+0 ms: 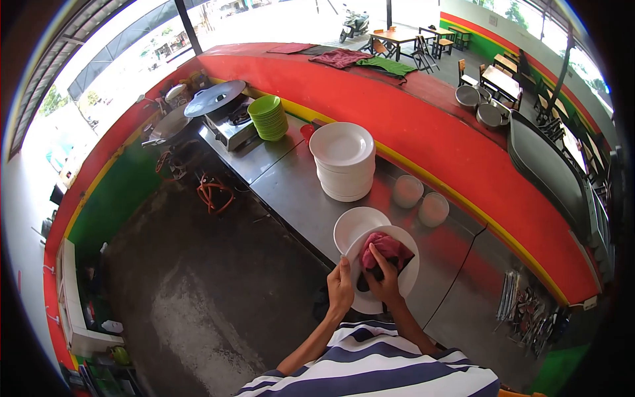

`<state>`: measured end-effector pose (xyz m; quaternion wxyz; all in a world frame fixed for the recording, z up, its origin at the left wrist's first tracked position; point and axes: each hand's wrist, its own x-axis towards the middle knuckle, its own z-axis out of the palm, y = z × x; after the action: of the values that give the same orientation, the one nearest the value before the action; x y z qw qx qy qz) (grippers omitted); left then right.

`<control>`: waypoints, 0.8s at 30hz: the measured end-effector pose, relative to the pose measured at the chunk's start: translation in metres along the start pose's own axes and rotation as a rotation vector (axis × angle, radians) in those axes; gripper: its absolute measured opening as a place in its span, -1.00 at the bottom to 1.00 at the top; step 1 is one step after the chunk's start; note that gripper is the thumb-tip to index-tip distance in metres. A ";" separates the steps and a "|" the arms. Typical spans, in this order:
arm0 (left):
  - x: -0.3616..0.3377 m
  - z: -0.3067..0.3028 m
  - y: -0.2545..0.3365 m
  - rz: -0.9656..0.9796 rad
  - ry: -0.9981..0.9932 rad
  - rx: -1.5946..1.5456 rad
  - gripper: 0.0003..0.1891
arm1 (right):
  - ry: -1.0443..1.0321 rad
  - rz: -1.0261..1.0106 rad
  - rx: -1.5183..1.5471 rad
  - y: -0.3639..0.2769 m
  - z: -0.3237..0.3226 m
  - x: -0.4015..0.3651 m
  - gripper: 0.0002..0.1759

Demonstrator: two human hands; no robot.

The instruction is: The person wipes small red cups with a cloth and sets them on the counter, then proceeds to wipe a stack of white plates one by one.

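Observation:
My left hand (340, 288) grips the left rim of a white plate (405, 281), which is tilted in front of my body. Bunched in my right hand (384, 279) is a dark red cloth (386, 250), pressed against the plate's face. A dark part, perhaps of the cloth, shows under the fingers. Just beyond the held plate, another white plate (357, 223) lies on the steel counter, partly covered by it. Farther along stands a tall stack of white plates (344, 165).
Two stacks of clear glasses (408, 190) stand near the red wall (436, 139). Green bowls (268, 118) are stacked beside a gas stove (231, 132) with a wok lid (215, 98). Cutlery (529, 308) lies at the right. Pots (489, 116) and trays (549, 172) rest on the wall's ledge.

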<state>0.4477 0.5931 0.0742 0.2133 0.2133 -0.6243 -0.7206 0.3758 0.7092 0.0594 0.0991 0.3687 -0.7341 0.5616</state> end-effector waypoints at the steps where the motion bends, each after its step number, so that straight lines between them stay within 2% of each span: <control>1: 0.009 -0.005 -0.006 -0.001 -0.008 -0.004 -0.42 | -0.012 0.004 -0.016 0.001 0.004 0.005 -0.22; 7: 0.062 -0.031 0.018 0.009 -0.046 0.035 -0.40 | 0.006 0.274 -0.296 0.004 0.035 0.042 -0.08; 10: 0.099 -0.047 0.018 0.036 -0.023 0.062 -0.40 | -0.042 0.385 -0.322 0.005 0.046 0.060 -0.04; 15: 0.146 -0.039 0.041 0.091 0.049 -0.183 -0.37 | -0.144 0.301 -0.403 -0.007 0.068 0.075 -0.05; 17: 0.160 -0.038 0.034 0.084 0.026 -0.149 -0.37 | -0.162 0.244 -0.399 -0.009 0.081 0.074 -0.06; 19: 0.178 -0.032 0.033 0.083 -0.046 -0.108 -0.37 | -0.149 0.176 -0.417 -0.008 0.092 0.076 -0.06; 22: 0.176 -0.025 0.031 -0.006 -0.221 -0.023 -0.37 | -0.139 0.395 -0.162 -0.004 0.093 0.080 -0.09; 24: 0.178 -0.013 0.032 -0.075 -0.379 0.036 -0.37 | 0.034 0.349 -0.205 0.006 0.091 0.082 -0.07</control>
<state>0.3105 0.4766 0.0965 0.0610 0.1007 -0.6577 -0.7440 0.3380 0.5929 0.0689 0.0497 0.2141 -0.8385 0.4986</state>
